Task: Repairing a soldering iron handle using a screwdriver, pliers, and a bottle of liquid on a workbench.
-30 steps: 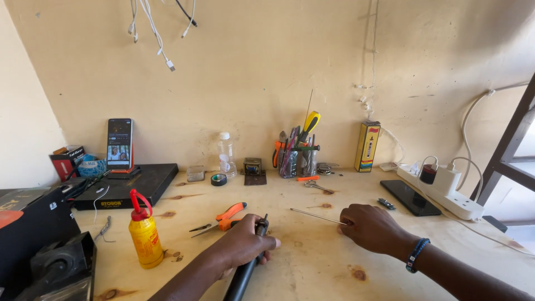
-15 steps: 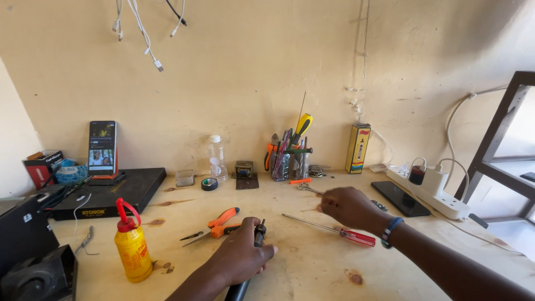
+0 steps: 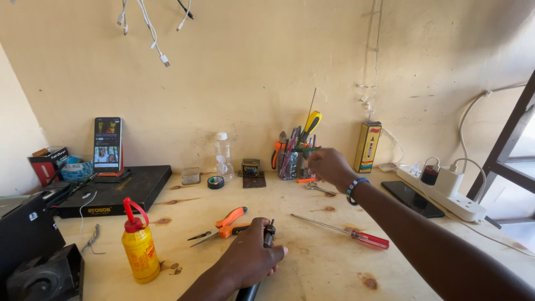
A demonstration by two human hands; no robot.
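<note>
My left hand (image 3: 251, 259) wraps its fingers around a black tool (image 3: 268, 234) on the table (image 3: 323, 262); my right hand (image 3: 329, 167), fingers loosely curled and empty, reaches the tool holder (image 3: 292, 153) at twelve o'clock.

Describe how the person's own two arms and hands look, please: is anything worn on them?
Both forearms are bare, with no sleeves in view and no gloves. The right hand has a beaded band at the wrist, with dark, blue and white beads. The left hand shows no ring, watch or band on the part that is visible.
</note>
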